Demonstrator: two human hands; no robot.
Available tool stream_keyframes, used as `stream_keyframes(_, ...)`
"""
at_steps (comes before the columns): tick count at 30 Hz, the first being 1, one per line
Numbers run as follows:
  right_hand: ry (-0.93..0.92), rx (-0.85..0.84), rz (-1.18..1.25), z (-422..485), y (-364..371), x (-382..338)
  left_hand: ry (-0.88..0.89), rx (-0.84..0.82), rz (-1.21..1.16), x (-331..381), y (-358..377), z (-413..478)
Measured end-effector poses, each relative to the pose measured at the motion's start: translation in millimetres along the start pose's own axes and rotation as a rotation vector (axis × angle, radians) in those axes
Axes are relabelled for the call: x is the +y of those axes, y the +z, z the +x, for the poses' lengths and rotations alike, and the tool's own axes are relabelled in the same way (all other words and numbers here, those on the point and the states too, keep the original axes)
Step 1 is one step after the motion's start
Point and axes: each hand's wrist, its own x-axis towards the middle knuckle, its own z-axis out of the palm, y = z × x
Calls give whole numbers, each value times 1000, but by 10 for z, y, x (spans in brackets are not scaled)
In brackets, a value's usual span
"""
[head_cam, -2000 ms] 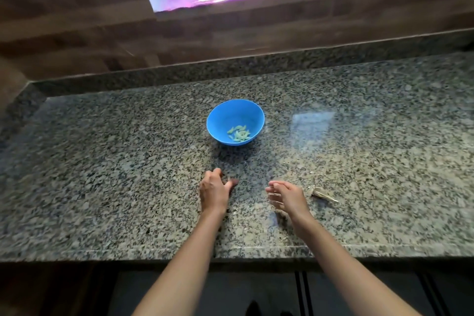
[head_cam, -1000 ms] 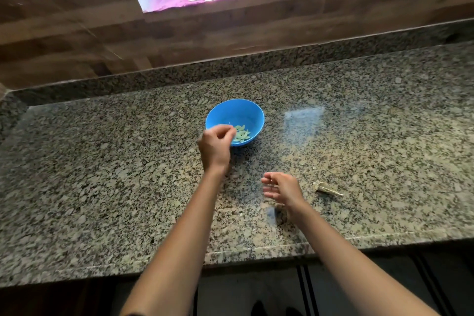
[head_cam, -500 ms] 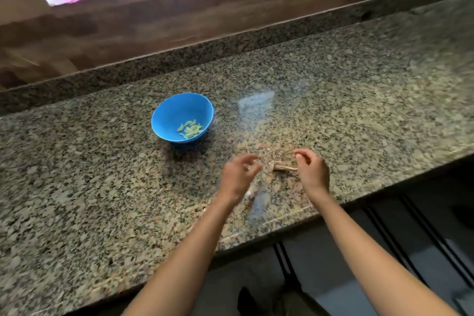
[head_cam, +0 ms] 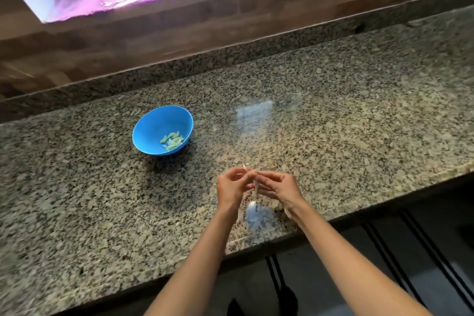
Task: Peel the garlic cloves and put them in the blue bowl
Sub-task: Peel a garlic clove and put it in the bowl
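While your left hand [head_cam: 230, 186] and right hand [head_cam: 279, 187] both pinch the garlic clove [head_cam: 255, 187], peel slowly with small pulls, so it does not slip.

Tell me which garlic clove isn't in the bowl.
The clove pinched between the left hand and right hand; the other cloves lie in the blue bowl.

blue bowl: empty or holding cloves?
Not empty. A small pile of pale peeled cloves lies in the blue bowl, most of its inside bare. Left hand and right hand pinch a garlic clove.
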Motion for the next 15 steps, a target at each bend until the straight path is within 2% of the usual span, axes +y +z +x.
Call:
stream_keyframes(3,14,-102,73,41,54,-54,-53,23,-214,73,-87,-46)
stream_keyframes(7,-145,9,-46,97,188,-18,-87,60,-299,43,-128,-99)
stream_keyframes(10,-196,-4,-156,133,241,52,-92,114,-203,15,-145,-108)
stream_keyframes(13,-55,-121,-52,125,248,47,-52,152,-113,-6,-185,-81)
stream_keyframes(15,31,-115,-6,144,265,-10,86,145,81,-26,-175,-77)
